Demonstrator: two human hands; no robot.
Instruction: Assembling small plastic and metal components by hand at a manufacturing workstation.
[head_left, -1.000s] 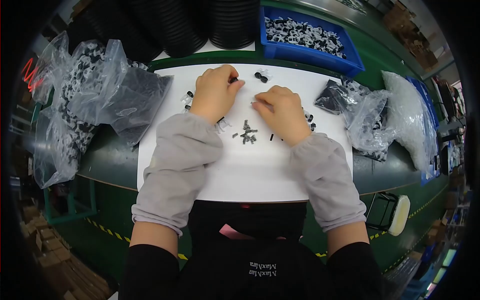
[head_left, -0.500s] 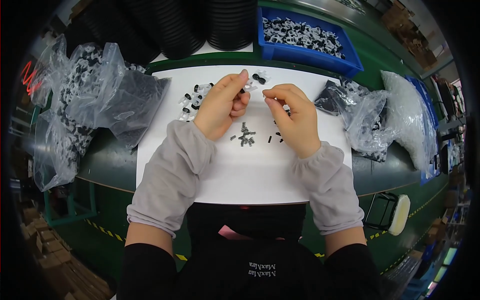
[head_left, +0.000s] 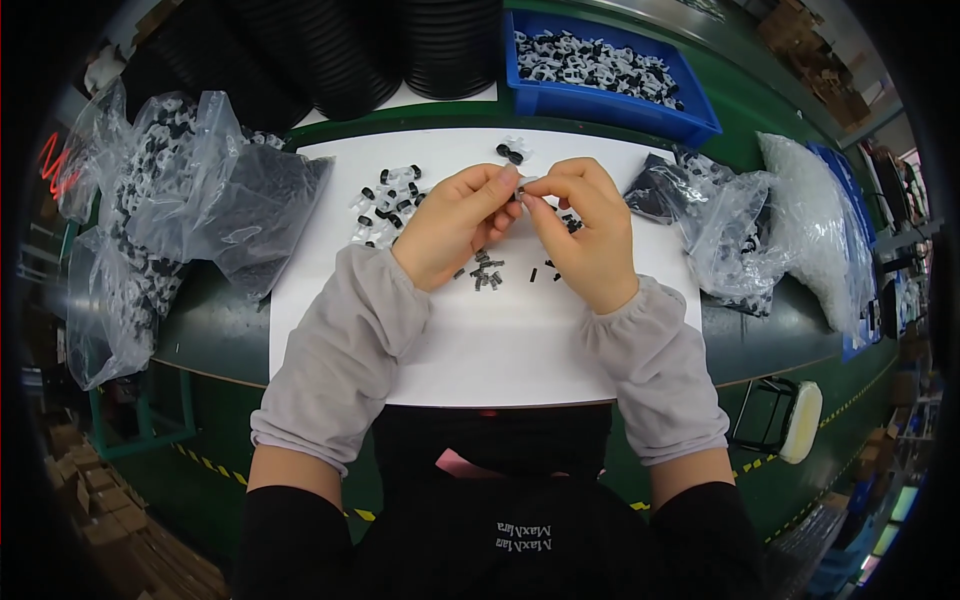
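Observation:
Over the white work sheet point(head_left: 440, 350) both hands meet at the fingertips. My left hand point(head_left: 450, 225) is closed round a small black-and-white plastic part point(head_left: 527, 181), mostly hidden by the fingers. Thumb and forefinger of my right hand point(head_left: 592, 232) are pinched together against that part; whatever they hold is too small to name. Below the hands lies a little pile of small dark grey pieces point(head_left: 488, 276). Left of my left hand are several loose black-and-white plastic parts point(head_left: 385, 205). Small black pieces point(head_left: 568, 221) lie partly behind my right hand.
A blue bin point(head_left: 610, 103) full of black-and-white parts stands at the back. Stacked black round trays point(head_left: 450, 50) rise beside it. Clear bags of parts lie at the left point(head_left: 200, 190) and right point(head_left: 725, 235), next to a bag of white pieces point(head_left: 805, 230).
My hands were apart and have come together at the fingertips. The left hand has shifted slightly right and down, bringing the plastic part to the right hand's pinch.

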